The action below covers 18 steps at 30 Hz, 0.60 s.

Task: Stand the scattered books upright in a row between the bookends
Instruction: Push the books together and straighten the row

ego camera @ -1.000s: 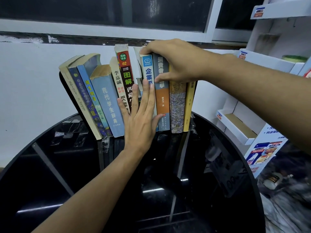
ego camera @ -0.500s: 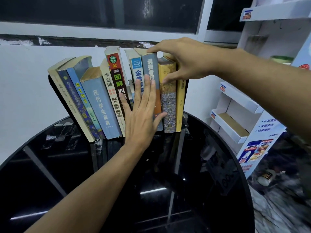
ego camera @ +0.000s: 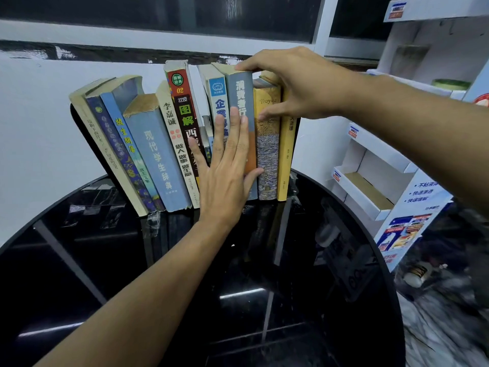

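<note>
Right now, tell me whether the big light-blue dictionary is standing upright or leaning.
Leaning. The light-blue dictionary tilts left at its top, like the books left of it, while the yellow book at the right end stands nearly vertical.

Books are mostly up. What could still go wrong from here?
1. The left-side books lean hard toward the left against the black bookend; if it slides on the glossy black table, the row may fan out.
2. A gap shows behind the left hand, beside the red-spined book; books there may tip once the hand lifts.
3. The right hand grips the grey book at its top only, so its base may kick out.
</note>
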Tool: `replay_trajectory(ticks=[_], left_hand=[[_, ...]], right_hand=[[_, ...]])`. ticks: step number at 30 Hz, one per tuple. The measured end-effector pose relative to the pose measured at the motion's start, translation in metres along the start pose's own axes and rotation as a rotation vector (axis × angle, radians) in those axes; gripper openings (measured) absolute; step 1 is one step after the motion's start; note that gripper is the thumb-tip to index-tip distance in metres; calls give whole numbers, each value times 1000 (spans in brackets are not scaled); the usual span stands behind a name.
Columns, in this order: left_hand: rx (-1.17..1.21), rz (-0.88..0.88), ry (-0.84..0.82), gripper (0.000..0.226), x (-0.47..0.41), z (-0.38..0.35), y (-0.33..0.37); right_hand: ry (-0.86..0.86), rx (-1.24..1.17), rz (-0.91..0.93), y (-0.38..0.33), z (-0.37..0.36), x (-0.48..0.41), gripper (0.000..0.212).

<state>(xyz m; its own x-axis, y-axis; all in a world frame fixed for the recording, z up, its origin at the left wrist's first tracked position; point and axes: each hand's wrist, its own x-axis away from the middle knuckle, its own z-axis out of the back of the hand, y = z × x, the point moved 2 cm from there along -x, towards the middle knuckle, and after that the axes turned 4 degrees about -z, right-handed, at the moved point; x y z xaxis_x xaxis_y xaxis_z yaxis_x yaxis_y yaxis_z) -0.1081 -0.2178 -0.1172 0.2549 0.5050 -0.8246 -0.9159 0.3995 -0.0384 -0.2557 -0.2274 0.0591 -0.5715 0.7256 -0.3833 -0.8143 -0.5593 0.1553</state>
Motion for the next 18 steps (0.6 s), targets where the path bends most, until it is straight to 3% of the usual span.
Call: replay_trajectory(ticks=[12, 18], left_hand=[[17, -2, 1, 95, -1, -1, 0], [179, -65, 7, 98, 0, 6, 16]], right_hand=[[2, 9, -6, -1, -2, 1, 74], [-112, 45, 26, 9, 10, 1, 80]])
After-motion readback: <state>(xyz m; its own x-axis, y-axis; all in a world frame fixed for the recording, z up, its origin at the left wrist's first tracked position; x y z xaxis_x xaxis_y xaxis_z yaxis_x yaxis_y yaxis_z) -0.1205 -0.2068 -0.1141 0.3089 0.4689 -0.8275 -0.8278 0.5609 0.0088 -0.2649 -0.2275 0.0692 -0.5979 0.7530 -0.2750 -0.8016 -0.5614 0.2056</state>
